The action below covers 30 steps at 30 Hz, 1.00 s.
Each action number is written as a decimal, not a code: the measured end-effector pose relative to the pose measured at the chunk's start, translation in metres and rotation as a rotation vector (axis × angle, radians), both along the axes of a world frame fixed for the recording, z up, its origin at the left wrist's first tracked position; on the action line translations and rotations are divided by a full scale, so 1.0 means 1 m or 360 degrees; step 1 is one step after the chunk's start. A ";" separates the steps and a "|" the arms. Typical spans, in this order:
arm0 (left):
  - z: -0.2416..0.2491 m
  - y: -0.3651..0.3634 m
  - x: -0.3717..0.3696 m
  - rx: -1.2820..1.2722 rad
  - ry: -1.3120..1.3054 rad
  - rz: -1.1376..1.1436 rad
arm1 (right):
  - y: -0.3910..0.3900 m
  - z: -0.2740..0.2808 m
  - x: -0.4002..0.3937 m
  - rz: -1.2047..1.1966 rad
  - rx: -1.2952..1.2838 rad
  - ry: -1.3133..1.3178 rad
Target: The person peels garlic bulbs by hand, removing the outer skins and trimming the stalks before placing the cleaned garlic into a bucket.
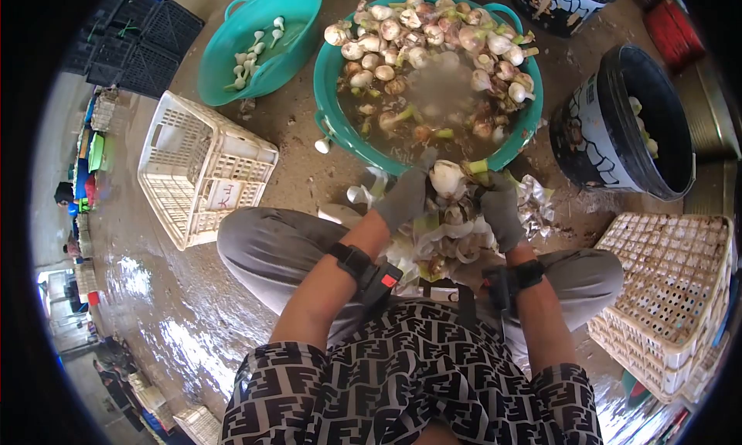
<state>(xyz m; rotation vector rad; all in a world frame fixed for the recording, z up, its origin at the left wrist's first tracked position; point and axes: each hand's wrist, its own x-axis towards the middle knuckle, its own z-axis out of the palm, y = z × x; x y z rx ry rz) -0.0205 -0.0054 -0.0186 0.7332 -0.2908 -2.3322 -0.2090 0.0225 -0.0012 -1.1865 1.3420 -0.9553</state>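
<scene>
Between my gloved hands is a whitish bulb [448,179] with a short green stem stub pointing right. My left hand [403,197] is closed at the bulb's left side. At the stem end, my right hand [501,209] has its fingers closed round the green stub. Peeled skins and leaves [456,248] lie in a heap below the bulb, between my legs. Just beyond my hands stands a round green tub [331,97] of murky water, with many bulbs piled along its far and right sides.
A tilted green basin [270,68] holds several white bulbs at the upper left. A white crate [232,167] lies on its side at the left. To the right are a black-lined bucket [595,139] and stacked crates [668,279]. Another bucket [553,8] stands behind.
</scene>
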 end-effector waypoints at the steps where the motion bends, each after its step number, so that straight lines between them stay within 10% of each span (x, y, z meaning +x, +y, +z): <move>1: 0.007 -0.001 -0.002 -0.0057 -0.0098 0.0053 | -0.002 0.000 0.000 0.0006 -0.0026 -0.0068; 6: 0.009 0.007 -0.010 -0.0854 -0.1373 -0.0013 | 0.001 0.009 0.000 -0.0004 0.0107 -0.0399; 12: 0.002 0.002 0.003 -0.0097 0.0290 -0.0048 | 0.013 -0.025 -0.017 0.0115 -0.0648 0.0346; 15: 0.050 0.007 -0.010 -0.0127 -0.0406 0.0076 | 0.010 -0.034 -0.016 0.0025 -0.0257 -0.0312; 18: 0.033 0.002 0.003 -0.0858 -0.1326 0.0214 | 0.009 -0.002 -0.020 0.0269 -0.0853 0.0417; 21: 0.032 -0.011 -0.001 -0.1157 -0.1947 -0.0287 | 0.005 -0.008 -0.017 0.0457 -0.0546 0.0293; 28: 0.018 -0.005 0.005 -0.0526 -0.0945 0.0122 | 0.013 0.023 -0.037 0.0224 -0.0324 0.0305; 30: 0.016 -0.005 0.007 -0.0522 -0.0503 0.0278 | 0.012 -0.001 -0.048 -0.0015 -0.0129 -0.0260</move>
